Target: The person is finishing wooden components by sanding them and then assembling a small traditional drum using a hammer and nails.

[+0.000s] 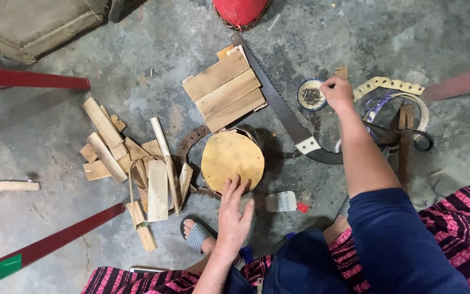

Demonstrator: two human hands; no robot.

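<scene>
Item, central: round drum-like wooden form with a pale tan disc top (232, 160), standing on the grey concrete floor (44, 133); the left hand (233, 215) lies on its near edge, fingers spread flat and gripping nothing, apparently to steady it. Item, right of centre: small round bowl with a blue rim holding dark nails (311, 95), set on the floor within arm's reach; the right hand (337, 93) reaches over its right rim, fingertips pressed together in a pinching grip, though whether a nail sits between them is too small to tell. Item: long hand saw with a toothed steel blade and a dark handle (278, 103), lying diagonally between the bowl and a panel of three pale wooden slats joined side by side (225, 91), just beyond the drum form. Item, left: loose heap of short cut wooden sticks and offcuts (129, 158), near the drum's left side. Item, right: coil of pale perforated strapping and dark bands (395, 103), beside a wooden tool handle. Item: red metal bars (28, 79) at the left edge; a red rounded object (239, 11) at the top. Item: small white tag with a red tip (284, 202) near the person's knee
</scene>
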